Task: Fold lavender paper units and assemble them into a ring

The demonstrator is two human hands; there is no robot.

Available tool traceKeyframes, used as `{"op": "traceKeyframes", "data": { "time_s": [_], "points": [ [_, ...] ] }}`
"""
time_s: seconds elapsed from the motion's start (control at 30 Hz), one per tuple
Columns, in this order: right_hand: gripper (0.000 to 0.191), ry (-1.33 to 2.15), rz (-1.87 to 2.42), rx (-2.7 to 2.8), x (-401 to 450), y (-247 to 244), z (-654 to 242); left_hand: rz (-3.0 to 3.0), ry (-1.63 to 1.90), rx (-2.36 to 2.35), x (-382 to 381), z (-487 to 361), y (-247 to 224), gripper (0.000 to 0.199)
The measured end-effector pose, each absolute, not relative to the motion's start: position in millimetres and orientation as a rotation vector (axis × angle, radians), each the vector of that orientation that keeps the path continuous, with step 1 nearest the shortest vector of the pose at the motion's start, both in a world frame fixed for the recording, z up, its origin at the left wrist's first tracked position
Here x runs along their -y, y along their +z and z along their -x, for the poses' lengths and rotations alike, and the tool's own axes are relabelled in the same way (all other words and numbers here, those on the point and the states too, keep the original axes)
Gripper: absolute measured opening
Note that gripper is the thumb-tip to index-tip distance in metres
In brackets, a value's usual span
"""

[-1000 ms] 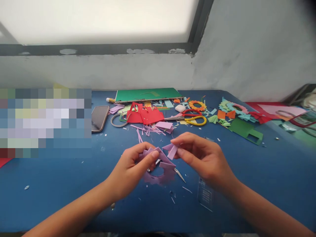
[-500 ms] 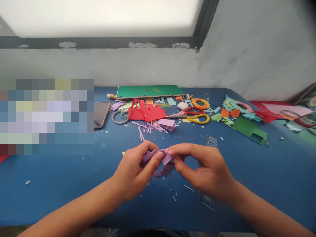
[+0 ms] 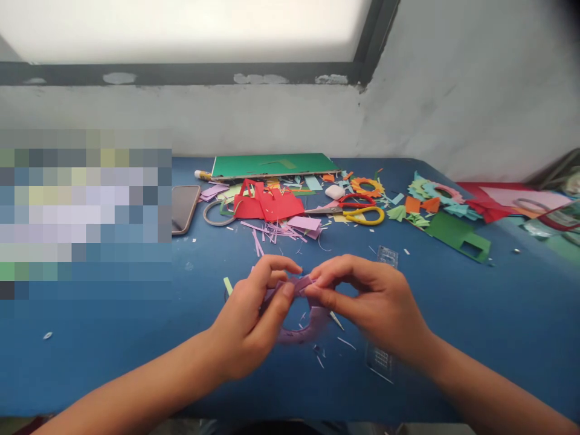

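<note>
A purple paper ring (image 3: 302,334) is held between my two hands above the blue table, its lower curve slightly blurred. My left hand (image 3: 254,314) pinches the ring's upper left part between thumb and fingers. With thumb and forefinger, my right hand (image 3: 369,296) grips a folded purple flap at the ring's top. Fingers hide part of the ring's upper edge. Beyond my hands lie thin purple paper strips (image 3: 272,231) and folded purple pieces (image 3: 306,224).
Scissors (image 3: 365,215) with red and yellow handles lie beside red paper (image 3: 269,204). A green board (image 3: 276,165) is at the back, a phone (image 3: 185,209) at the left. Paper rings (image 3: 368,186) and green card (image 3: 457,234) lie right. A clear ruler-like piece (image 3: 379,362) is near my right wrist.
The purple ring has tilted so more of its lower curve shows below my hands. My left fingers have lifted slightly, and my right fingers have shifted on the flap.
</note>
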State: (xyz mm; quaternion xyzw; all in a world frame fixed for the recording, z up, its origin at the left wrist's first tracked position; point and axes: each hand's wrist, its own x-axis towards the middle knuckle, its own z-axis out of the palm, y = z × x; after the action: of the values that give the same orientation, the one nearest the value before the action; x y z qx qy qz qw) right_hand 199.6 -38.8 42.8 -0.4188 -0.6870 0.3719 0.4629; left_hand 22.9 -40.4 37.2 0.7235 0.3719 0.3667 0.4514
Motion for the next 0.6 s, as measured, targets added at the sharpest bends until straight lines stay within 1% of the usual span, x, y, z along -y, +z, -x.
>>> {"op": "traceKeyframes", "data": {
  "time_s": [0.3, 0.6],
  "points": [
    [0.011, 1.062, 1.029, 1.645, 42, 48, -199, -1.806, 0.944, -0.881, 43, -24, 36, 0.015],
    [0.01, 0.982, 0.971, 1.557, 41, 36, -193, -1.812, 0.957, -0.866, 42, -24, 33, 0.013]
  ]
}}
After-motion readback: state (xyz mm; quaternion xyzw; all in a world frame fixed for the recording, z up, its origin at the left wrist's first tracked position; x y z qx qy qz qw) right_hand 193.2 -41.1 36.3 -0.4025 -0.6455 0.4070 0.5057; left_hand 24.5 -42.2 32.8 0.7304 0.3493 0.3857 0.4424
